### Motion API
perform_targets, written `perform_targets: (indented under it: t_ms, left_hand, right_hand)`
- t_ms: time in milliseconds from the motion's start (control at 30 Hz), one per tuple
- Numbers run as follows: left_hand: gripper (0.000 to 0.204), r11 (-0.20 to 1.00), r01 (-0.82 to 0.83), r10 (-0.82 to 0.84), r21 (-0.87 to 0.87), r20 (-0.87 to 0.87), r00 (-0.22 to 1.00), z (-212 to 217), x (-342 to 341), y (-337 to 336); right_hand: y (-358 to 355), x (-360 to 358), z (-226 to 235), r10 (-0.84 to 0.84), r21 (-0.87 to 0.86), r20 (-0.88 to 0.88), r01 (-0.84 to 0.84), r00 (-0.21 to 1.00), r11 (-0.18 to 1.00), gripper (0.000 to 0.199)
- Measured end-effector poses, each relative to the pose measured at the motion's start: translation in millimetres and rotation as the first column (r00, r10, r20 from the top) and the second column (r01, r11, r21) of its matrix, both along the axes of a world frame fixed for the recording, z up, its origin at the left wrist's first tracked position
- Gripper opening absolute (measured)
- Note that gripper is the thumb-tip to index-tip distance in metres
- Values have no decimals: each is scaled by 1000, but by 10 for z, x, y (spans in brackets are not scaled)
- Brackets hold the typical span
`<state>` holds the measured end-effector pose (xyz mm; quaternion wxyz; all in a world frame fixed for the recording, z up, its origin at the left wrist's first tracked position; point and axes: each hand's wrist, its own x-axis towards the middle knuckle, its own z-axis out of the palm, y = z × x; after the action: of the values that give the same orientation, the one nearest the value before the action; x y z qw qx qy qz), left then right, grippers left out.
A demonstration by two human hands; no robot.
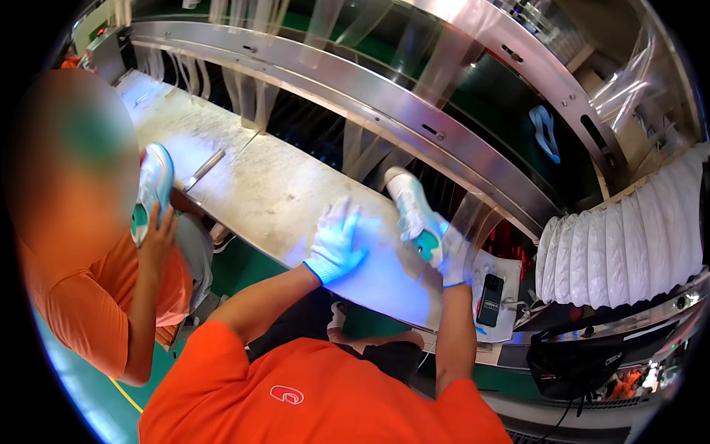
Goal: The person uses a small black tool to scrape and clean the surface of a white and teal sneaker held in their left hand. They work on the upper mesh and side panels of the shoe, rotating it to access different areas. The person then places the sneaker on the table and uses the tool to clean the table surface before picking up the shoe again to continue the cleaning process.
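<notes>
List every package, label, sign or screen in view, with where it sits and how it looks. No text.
Handheld device: lies flat on the bench just right of the right hand; black rectangle, its dark screen facing up.
Logo patch: on the orange shirt at the lower edge; small white outlined emblem.
No packages or signs show.

At the left of the frame we see a co-worker in an orange shirt (89,311) holding up a white and teal shoe (151,191). A metal tool (203,170) lies on the worn workbench (274,200) at upper left. A black handset (489,299) rests at lower right, beside a white ribbed duct (629,244). Clear plastic strips (251,92) hang from the curved steel frame (414,111) above.
</notes>
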<state>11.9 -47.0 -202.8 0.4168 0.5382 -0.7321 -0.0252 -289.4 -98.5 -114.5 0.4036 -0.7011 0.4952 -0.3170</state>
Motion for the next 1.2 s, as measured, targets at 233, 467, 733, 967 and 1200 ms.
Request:
perform_targets:
  t_ms: [233,467,733,967,1200]
  left_hand:
    - [62,892,387,-374,-235,100,922,1057,106,596]
    - [96,880,61,24,471,-174,984,785,17,1011]
    - [107,919,58,44,389,-248,968,-76,-23,1216]
    - [109,940,61,63,336,-347,936,-295,-3,1264]
    - [112,978,11,58,207,-324,944,-594,-17,1318]
  right_hand:
    - [537,287,736,375,323,89,-383,923,865,47]
    - [-981,-609,2140,-804,-898,-85,304,589,318,68]
    - [-1992,-1601,1955,-835,-721,-455,421,310,550,49]
    - [-2131,-1459,1886,-929,-899,-321,251,185,360,28]
    - [-363,-326,1507,-680,-918,-1,269,733,291,23]
